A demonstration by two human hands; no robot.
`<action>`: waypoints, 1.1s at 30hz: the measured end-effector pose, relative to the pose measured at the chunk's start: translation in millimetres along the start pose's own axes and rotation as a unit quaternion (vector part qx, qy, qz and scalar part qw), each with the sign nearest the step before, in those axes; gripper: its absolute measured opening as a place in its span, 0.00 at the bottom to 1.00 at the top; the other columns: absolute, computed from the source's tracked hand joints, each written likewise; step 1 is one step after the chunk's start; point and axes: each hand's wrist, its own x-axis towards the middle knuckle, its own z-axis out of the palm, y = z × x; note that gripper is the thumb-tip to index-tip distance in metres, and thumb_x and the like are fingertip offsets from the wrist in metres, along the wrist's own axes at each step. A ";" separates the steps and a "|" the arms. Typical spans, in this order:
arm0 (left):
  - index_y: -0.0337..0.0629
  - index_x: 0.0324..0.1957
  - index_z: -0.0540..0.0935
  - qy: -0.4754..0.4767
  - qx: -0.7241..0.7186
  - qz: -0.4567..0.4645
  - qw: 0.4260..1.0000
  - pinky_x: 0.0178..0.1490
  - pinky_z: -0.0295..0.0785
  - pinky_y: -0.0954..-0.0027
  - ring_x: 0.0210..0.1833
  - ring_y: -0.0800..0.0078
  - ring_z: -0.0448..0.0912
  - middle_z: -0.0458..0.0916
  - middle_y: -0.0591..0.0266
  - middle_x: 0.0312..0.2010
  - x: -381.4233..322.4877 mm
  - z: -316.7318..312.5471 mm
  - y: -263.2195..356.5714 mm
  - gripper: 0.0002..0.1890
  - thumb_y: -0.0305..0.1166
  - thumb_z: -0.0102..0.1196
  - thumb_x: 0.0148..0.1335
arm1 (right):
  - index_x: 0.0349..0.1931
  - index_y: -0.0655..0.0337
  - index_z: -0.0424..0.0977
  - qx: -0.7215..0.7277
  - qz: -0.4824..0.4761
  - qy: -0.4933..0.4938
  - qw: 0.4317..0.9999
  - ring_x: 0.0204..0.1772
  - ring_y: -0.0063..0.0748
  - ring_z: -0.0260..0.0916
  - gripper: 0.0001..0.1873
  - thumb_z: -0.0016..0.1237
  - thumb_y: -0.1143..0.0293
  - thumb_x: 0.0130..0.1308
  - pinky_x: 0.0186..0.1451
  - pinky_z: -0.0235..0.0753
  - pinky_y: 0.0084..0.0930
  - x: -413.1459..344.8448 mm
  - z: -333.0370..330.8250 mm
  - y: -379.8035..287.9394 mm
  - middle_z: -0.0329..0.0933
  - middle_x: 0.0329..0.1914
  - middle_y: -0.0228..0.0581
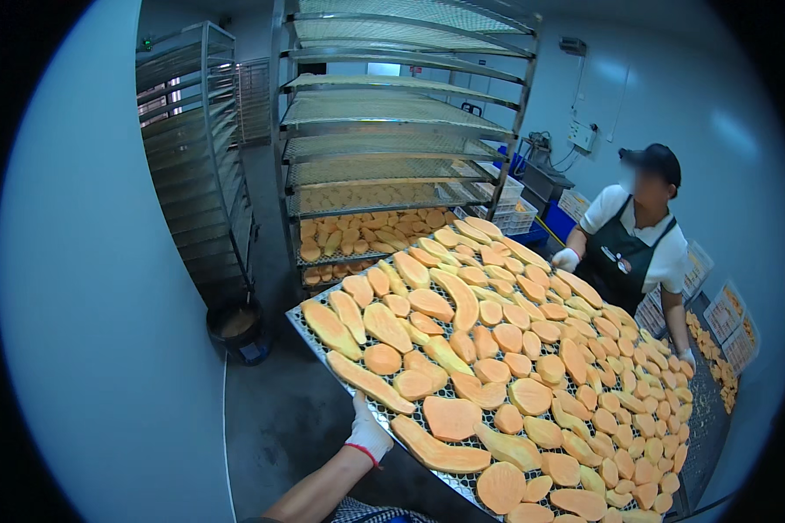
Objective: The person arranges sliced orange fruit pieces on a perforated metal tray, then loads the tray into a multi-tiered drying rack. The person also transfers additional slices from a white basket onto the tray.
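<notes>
A large mesh drying tray (461, 485) covered with orange and yellow sliced root vegetable pieces (453, 418) spans the view in front of me. My left hand (370, 428), in a white knit glove with a red cuff, grips its near left edge, the fingers hidden beneath the tray. My right hand is out of view. Across the tray, a co-worker (634, 242) in a dark cap, dark apron and white gloves has both hands at its far side.
Ahead stands a metal tray rack (281, 131), its lower shelves holding slices. Another rack (209, 144) is at the left, with a dark bucket (235, 327) near its foot. A white wall (104, 261) rises at the left. White crates (726, 314) and loose slices lie on a table (703, 425) at the right.
</notes>
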 end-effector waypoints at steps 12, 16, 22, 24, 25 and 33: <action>0.50 0.66 0.69 0.046 -0.028 0.000 0.999 0.68 0.69 0.49 0.63 0.56 0.75 0.77 0.58 0.59 -1.7 5.6 0.8 0.30 0.58 0.37 0.74 | 0.64 0.54 0.67 -0.029 0.013 -0.012 0.999 0.63 0.43 0.66 0.26 0.34 0.47 0.77 0.68 0.64 0.45 -1.0 8.4 -2.2 0.71 0.64 0.41; 0.50 0.67 0.68 -0.013 -0.016 -0.012 1.000 0.71 0.66 0.51 0.66 0.58 0.73 0.76 0.59 0.63 -11.9 14.5 3.0 0.30 0.58 0.34 0.75 | 0.64 0.54 0.67 -0.034 0.020 -0.009 0.999 0.64 0.43 0.65 0.26 0.34 0.47 0.77 0.69 0.64 0.45 -1.5 7.3 -7.2 0.70 0.64 0.41; 0.46 0.66 0.69 -0.024 0.124 0.091 0.988 0.65 0.74 0.54 0.62 0.58 0.78 0.77 0.55 0.61 -17.9 14.1 -0.2 0.32 0.60 0.34 0.75 | 0.65 0.54 0.66 -0.046 0.024 0.000 0.999 0.65 0.43 0.65 0.26 0.34 0.48 0.77 0.69 0.63 0.46 -7.3 -0.7 -9.4 0.70 0.65 0.41; 0.45 0.66 0.68 0.024 0.026 0.015 0.999 0.63 0.77 0.54 0.61 0.59 0.78 0.76 0.55 0.61 -14.1 11.8 -0.7 0.34 0.61 0.38 0.73 | 0.65 0.54 0.66 -0.050 0.026 0.004 0.998 0.65 0.43 0.65 0.26 0.34 0.48 0.77 0.69 0.63 0.46 -11.0 -2.9 -11.7 0.70 0.65 0.41; 0.44 0.67 0.66 0.062 0.010 0.011 0.998 0.62 0.78 0.54 0.61 0.59 0.79 0.74 0.54 0.61 -11.1 10.3 -2.3 0.35 0.62 0.41 0.72 | 0.65 0.54 0.66 -0.051 0.027 0.004 0.998 0.65 0.43 0.65 0.26 0.34 0.48 0.77 0.69 0.63 0.46 -13.3 -4.3 -13.3 0.70 0.65 0.41; 0.50 0.70 0.67 0.007 0.020 0.016 1.000 0.68 0.70 0.46 0.66 0.54 0.74 0.73 0.56 0.66 4.1 -5.7 -7.0 0.35 0.63 0.34 0.74 | 0.66 0.53 0.65 -0.049 0.022 0.016 0.998 0.66 0.43 0.64 0.26 0.35 0.49 0.77 0.70 0.62 0.47 -32.1 -31.3 -34.1 0.69 0.66 0.41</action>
